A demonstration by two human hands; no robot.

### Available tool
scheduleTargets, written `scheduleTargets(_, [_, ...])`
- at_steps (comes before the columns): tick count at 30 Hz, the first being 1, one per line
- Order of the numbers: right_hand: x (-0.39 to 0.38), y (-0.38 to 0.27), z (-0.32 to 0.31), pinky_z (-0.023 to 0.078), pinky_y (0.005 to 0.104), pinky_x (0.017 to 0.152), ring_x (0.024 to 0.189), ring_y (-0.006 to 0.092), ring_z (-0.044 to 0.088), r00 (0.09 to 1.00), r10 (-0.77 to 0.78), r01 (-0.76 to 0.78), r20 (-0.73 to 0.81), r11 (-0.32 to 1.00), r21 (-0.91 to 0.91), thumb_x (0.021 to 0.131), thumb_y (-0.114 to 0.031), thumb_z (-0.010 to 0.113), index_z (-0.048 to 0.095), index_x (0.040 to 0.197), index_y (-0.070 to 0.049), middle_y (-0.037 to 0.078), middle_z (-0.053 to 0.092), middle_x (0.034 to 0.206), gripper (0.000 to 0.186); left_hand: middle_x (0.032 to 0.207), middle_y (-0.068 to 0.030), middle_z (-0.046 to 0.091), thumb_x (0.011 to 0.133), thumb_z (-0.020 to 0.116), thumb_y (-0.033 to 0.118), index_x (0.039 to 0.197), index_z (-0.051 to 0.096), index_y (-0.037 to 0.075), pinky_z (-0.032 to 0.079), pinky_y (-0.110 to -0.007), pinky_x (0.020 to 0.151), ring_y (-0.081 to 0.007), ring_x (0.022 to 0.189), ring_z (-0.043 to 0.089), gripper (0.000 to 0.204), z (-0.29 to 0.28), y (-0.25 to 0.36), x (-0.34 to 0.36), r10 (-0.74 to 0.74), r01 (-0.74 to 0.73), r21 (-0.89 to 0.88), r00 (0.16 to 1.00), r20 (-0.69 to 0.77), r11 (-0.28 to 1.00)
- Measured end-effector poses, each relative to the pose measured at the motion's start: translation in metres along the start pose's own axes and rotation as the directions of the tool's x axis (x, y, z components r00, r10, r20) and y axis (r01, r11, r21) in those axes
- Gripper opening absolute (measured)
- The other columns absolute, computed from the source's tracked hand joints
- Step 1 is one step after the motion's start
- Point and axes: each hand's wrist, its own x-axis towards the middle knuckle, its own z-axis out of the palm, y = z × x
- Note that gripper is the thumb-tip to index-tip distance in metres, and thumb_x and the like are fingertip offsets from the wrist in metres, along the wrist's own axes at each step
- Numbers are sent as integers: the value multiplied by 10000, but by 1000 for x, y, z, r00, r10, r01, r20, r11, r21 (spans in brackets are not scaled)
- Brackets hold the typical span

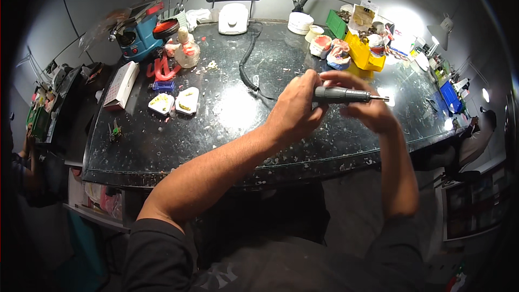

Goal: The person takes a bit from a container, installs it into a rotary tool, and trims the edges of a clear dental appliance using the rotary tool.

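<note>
Above the middle of the dark speckled tabletop (227,130), the left hand (294,111) has its grip clamped on a grey cylindrical rotary handpiece (341,95); the right hand (367,109) pinches its front. Yellow plastic boxes (365,54) stand at the far right edge.

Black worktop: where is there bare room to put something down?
The worktop is bare along its front edge, from the two white casts to under the left hand and right hand holding the grey handpiece. The middle, right of the black cable, is bare too. The back corners are crowded.
</note>
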Motion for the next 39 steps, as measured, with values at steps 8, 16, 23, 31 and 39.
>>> scheduleTargets(8, [4, -1, 22, 360, 360, 1043, 1195, 208, 508, 961, -254, 260, 107, 964, -53, 832, 13, 642, 555, 1268, -8, 120, 556, 1280, 446, 1069, -69, 643, 799, 716, 161, 1167, 599, 52, 490, -322, 842, -141, 1012, 596, 401, -13, 3, 0, -89, 283, -499, 922, 378, 819])
scheduleTargets(16, [24, 13, 36, 313, 423, 1095, 1102, 240, 590, 928, -353, 332, 122, 929, 163, 876, -156, 641, 564, 1200, 48, 169, 635, 1133, 390, 666, 30, 496, 752, 716, 215, 887, 573, 87, 382, -230, 480, -68, 573, 486, 234, -37, 4, 1, -162, 650, -309, 560, 813, 694])
scheduleTargets(23, [27, 26, 65, 166, 454, 1160, 1044, 216, 618, 902, -319, 282, -292, 946, -160, 893, -343, 641, 609, 1109, 20, 144, 671, 1043, 423, 696, -83, 627, 794, 690, 277, 1113, 622, 71, 471, -327, 545, -169, 606, 611, 386, -34, -12, 4, -238, 343, -234, 892, 384, 909])
scheduleTargets(31, [29, 8, 67, 278, 458, 1112, 1229, 332, 508, 800, -397, 500, -450, 855, 133, 977, -400, 471, 399, 1365, 3, 194, 592, 1228, 564, 637, -158, 633, 802, 692, 294, 778, 658, 47, 512, -406, 553, -345, 624, 656, 251, -37, 13, 9, -48, 52, 53, 996, -78, 997])
scheduleTargets(39, [-4, -50, 43, 144, 610, 1148, 1323, 376, 402, 543, -669, 769, -508, 639, -19, 1019, -372, 333, 354, 1428, -73, 116, 572, 1303, 507, 601, -152, 610, 698, 724, 272, 699, 618, 67, 504, -432, 580, -351, 600, 639, 231, -60, 76, 41, 58, -45, 295, 998, -36, 954])
